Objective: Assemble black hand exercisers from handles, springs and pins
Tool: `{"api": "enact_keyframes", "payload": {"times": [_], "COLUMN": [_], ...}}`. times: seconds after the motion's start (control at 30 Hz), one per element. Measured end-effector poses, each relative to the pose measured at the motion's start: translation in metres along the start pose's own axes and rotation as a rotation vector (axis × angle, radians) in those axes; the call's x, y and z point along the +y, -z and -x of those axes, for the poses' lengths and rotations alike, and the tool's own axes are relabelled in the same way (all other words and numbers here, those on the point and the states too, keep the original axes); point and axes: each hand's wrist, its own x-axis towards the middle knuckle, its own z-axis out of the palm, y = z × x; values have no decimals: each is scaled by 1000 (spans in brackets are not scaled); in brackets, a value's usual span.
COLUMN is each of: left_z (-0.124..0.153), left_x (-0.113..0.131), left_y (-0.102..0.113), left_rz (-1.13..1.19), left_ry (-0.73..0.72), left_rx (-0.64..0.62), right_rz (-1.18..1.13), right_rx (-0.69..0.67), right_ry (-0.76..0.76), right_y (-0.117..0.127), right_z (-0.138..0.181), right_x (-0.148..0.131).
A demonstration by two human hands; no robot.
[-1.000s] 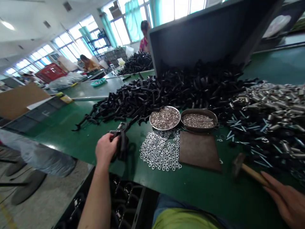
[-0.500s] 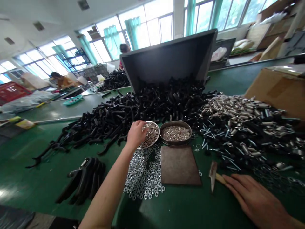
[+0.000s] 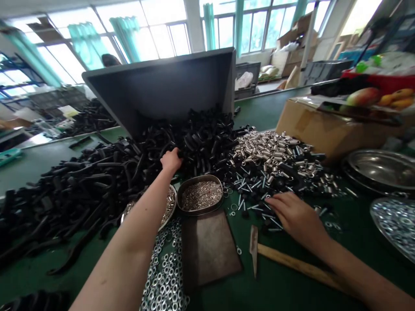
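My left hand (image 3: 170, 160) reaches far forward into a big heap of black curved metal parts (image 3: 106, 172). Its fingers curl down around one of them at the heap's near edge. My left forearm crosses over a round dish of small silver pieces (image 3: 169, 203). My right hand (image 3: 293, 215) lies on the green table with fingers stretched out flat over loose black bits and thin pins (image 3: 259, 209). It holds nothing. A hammer (image 3: 253, 249) with a wooden handle lies just below that hand.
A second round dish of silver pieces (image 3: 201, 195) sits above a brown plate (image 3: 209, 248). Washers (image 3: 165, 276) lie scattered at the front. Silver springs (image 3: 272, 149) are piled at the right. A tipped grey bin (image 3: 162, 88), a cardboard box (image 3: 324, 125) and steel bowls (image 3: 379, 170) surround them.
My left hand let go of a bundle of black parts, passed over the dish and went up into the black heap. My right hand left the hammer handle and moved onto the small parts.
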Motion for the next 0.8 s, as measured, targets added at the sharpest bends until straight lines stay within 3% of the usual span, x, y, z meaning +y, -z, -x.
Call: {"api": "enact_keyframes", "payload": {"times": [0.1,0.17,0.27,0.33,0.43,0.53,0.6,0.67,0.73,0.8], "left_z": [7,21,57,90,147,205,239,265,280,285], "left_x": [-11,-22,-41,-55,-75,-94,-105,-113,-116,-114], "left_y": [12,24,48,65,84,87,79,68,56,47], "left_rz": [69,239,782,1133,1475,1634,1616,1431,1036,532], "left_ry": [49,84,134,197,389,588,632,584,452,276], "left_rx": [34,115,260,270,228,169,126,105,42,-61], "right_rz": [143,208,233,222,63,-324,-647,-889,-814,-486], "right_rx": [-44,-100,-202,-228,-133,-3,17,-41,-143,-209], "right_ry": [-26,0,34,22,-196,-541,-645,-682,-674,-559], "right_y": [-1,-4,-10,-12,-12,-9,-7,-6,-7,-8], "right_z": [-32,-50,-67,-72,-71,-66,-60,-55,-52,-49], "right_x": [23,34,43,44,41,30,22,15,12,14]}}
